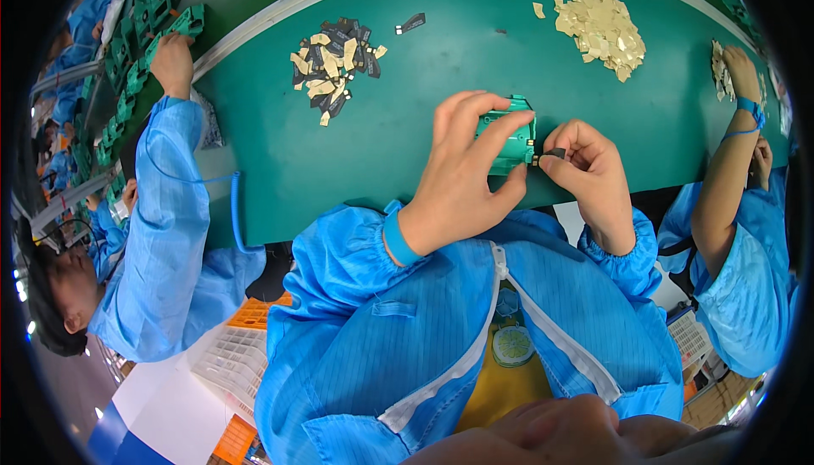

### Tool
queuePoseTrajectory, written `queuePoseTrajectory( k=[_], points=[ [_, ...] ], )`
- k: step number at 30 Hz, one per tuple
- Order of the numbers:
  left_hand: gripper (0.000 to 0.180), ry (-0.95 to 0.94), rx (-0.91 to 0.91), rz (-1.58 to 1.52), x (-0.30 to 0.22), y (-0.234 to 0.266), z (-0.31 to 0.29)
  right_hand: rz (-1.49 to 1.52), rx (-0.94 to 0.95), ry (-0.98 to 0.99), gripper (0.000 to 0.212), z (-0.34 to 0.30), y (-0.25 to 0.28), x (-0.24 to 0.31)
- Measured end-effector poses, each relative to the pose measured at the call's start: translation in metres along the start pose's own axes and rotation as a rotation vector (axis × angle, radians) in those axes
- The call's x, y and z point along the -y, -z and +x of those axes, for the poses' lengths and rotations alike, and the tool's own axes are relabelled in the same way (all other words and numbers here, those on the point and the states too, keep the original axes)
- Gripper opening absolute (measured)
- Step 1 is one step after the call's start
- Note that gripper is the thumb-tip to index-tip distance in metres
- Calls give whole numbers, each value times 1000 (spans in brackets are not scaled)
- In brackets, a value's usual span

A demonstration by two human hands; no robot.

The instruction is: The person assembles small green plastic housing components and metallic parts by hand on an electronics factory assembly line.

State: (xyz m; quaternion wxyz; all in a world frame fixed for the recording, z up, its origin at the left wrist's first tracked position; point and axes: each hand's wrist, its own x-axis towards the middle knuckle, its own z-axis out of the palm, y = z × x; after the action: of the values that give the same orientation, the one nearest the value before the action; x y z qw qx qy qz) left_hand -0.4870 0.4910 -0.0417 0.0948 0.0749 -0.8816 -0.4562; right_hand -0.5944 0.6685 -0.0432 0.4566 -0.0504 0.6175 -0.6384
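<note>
My left hand (pixel 469 160) is wrapped over a green plastic housing (pixel 514 144), holding it just above the table's near edge. Fingers cover much of its left side and top. Pinched in my right hand (pixel 591 168) is a small black strip (pixel 555 153), at the housing's lower right edge. A small metallic contact shows beside the strip, at the housing's edge. Whether the strip touches the housing I cannot tell. A heap of black strips and cream paper pieces (pixel 333 65) lies left of my hands, with a single black strip (pixel 411 23) apart from it.
Cream paper scraps (pixel 600 29) are heaped at the far right of the green table (pixel 280 151). A co-worker's arm (pixel 174 168) reaches across on the left, another's arm (pixel 716 177) on the right. Green housings (pixel 127 83) stand in a row beyond the pale rail (pixel 254 28).
</note>
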Motion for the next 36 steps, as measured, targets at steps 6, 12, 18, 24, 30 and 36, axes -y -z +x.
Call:
queuePoseTrajectory(
  k=[6, 12, 18, 24, 30, 36],
  points=[
    [54, -8, -30, -10, 4, -4, -1, -32, -37, -11, 18, 2, -8, 2],
    [54, 4, -26, -23, 2, -3, 0, -89, -67, -1, 17, 1, -10, 1],
    [54, 10, -28, -8, 1, -3, 0, -97, -84, -7, 17, 2, -11, 1],
    [52, 22, -31, 1, 0, -5, 1, -116, -93, -10, 17, 1, -11, 2],
    [51, 25, -35, 9, 1, -6, 1, -135, -98, -9, 15, 2, -11, 0],
    [50, 33, -27, 17, -1, -4, 3, -176, -98, 1, 15, 2, -9, 1]
  ],
)
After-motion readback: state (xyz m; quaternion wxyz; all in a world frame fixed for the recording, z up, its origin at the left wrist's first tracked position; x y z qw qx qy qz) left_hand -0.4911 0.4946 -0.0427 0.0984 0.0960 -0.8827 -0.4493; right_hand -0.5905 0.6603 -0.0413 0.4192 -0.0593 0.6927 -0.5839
